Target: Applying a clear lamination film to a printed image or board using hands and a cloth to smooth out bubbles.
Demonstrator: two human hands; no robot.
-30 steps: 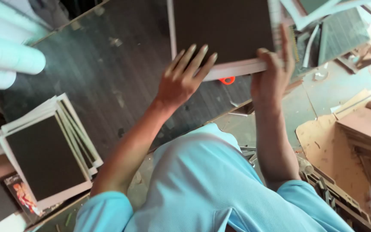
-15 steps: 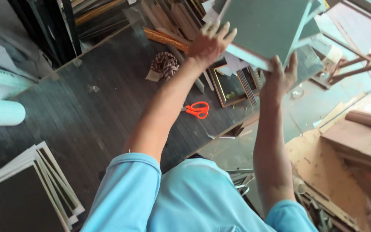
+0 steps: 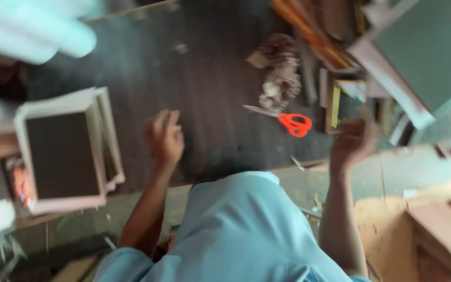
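Dark wooden surface (image 3: pixel 210 104) carries orange-handled scissors (image 3: pixel 288 121), stacked white-framed dark boards (image 3: pixel 66 151); left hand (image 3: pixel 164 137), right hand (image 3: pixel 352 142) hover empty, fingers loosely curled.

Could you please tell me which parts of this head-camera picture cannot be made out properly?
- Left hand: motion blur smears the fingers; contact with the dark table cannot be told.
- Right hand: blurred; whether it holds anything is unclear.
- Green-faced board: cut off by the top and right edges.
- Pale rolls: blurred and cropped at the top-left corner.
- Clutter behind the orange scissors: too smeared to identify.
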